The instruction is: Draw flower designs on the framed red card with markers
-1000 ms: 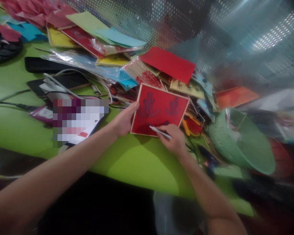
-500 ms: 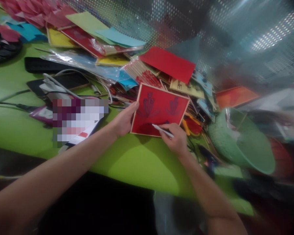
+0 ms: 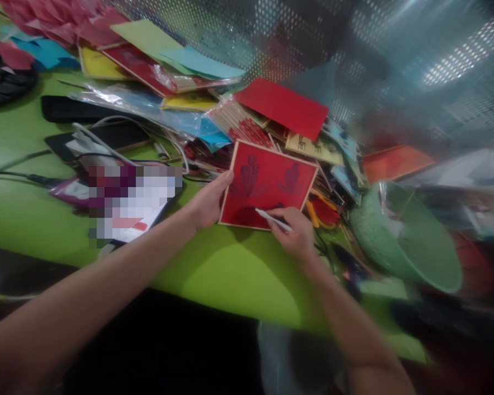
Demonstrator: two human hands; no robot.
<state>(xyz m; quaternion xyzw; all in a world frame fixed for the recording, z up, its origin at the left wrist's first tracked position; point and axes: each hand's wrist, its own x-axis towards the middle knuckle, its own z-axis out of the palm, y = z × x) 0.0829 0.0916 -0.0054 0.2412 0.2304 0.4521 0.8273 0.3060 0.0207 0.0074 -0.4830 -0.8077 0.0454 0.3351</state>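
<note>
A red panel (image 3: 267, 178) with a pale wooden border is tilted up above the green table (image 3: 230, 274). Two dark plant-like drawings show on its upper part, and a darker patch lies along its lower edge. My left hand (image 3: 212, 202) grips the panel's left edge, thumb on the front, other fingers hidden behind. In my right hand (image 3: 294, 230) is a white pen (image 3: 275, 220), pinched between thumb and fingers. Its tip meets the lower middle of the panel, at the dark patch.
Left of the panel lie a phone (image 3: 107, 140), cables and a tablet-like screen (image 3: 142, 206), partly blurred out. Behind it are piled coloured papers, sticks and a red sheet (image 3: 282, 104). Orange-handled scissors (image 3: 313, 214) and a green bowl (image 3: 395, 241) stand to the right.
The dark patch by the pen tip on the lower part of the panel looks slightly fuller. Both hands and the panel stay almost in place.
</note>
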